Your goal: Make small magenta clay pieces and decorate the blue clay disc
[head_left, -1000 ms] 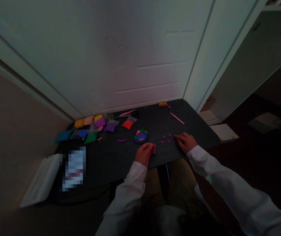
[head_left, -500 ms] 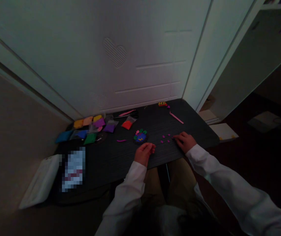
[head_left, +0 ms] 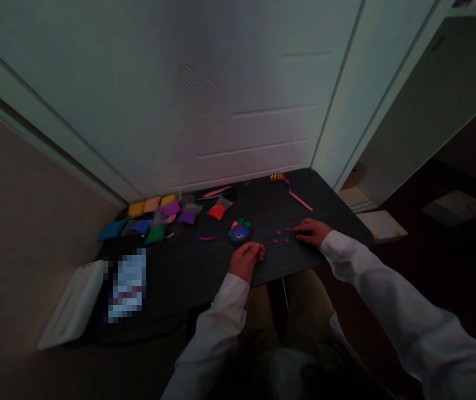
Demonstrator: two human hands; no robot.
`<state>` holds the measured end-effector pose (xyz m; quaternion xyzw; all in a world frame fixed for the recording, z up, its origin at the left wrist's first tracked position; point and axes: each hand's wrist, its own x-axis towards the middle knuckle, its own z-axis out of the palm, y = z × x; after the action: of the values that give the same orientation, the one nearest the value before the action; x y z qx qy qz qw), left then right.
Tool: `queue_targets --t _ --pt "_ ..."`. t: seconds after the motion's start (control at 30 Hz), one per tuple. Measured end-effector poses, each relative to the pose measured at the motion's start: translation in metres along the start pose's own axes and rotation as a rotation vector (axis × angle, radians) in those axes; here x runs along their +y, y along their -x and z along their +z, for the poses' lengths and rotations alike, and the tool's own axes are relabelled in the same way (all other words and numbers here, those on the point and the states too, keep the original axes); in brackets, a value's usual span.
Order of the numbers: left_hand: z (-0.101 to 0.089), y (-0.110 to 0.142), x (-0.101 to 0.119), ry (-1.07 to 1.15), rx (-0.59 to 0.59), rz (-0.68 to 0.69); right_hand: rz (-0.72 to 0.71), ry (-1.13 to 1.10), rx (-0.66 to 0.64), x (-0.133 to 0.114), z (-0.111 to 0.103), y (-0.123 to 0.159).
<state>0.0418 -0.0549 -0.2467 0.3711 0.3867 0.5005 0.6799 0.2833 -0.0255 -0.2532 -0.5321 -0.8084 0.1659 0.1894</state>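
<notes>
Resting at the table's front edge, my left hand (head_left: 247,260) is closed, thumb and fingers pressed together; whatever may be in them cannot be made out. My right hand (head_left: 313,232) reaches in from the right with its index finger stretched out and its thumb lower and apart. The fingertip is at or just beside a small purple clay piece (head_left: 288,229), one of several lying in a loose group. Just beyond my left hand sits a round dark dish (head_left: 239,234) with a blue clay surface, green leaf shapes, a pink flower and yellow bits.
A purple clay strip (head_left: 207,238) lies left of the dish. Pink tweezers (head_left: 301,200) are at the back right, near a small red-and-yellow clay piece (head_left: 277,178). Bags of coloured clay, including a red-orange one (head_left: 218,210), crowd the back left. A white door (head_left: 254,130) borders the table.
My right hand has turned flatter, its index fingertip moving slightly left and away from me to the upper right purple piece. My left hand stays where it was.
</notes>
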Motion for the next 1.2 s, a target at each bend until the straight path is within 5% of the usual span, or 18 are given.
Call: queue_targets --t 0.47,0.77,1.2 --pt "-0.005 -0.004 -0.004 0.022 -0.020 -0.006 -0.012 0.031 -0.131 0.004 -0.001 -0.010" --pt "0.002 0.000 0.000 0.010 0.020 0.014 0.048 0.036 -0.103 0.005 0.002 -0.011" --pt "-0.006 -0.004 -0.006 0.012 -0.039 0.010 -0.035 0.033 0.195 -0.014 0.009 0.020"
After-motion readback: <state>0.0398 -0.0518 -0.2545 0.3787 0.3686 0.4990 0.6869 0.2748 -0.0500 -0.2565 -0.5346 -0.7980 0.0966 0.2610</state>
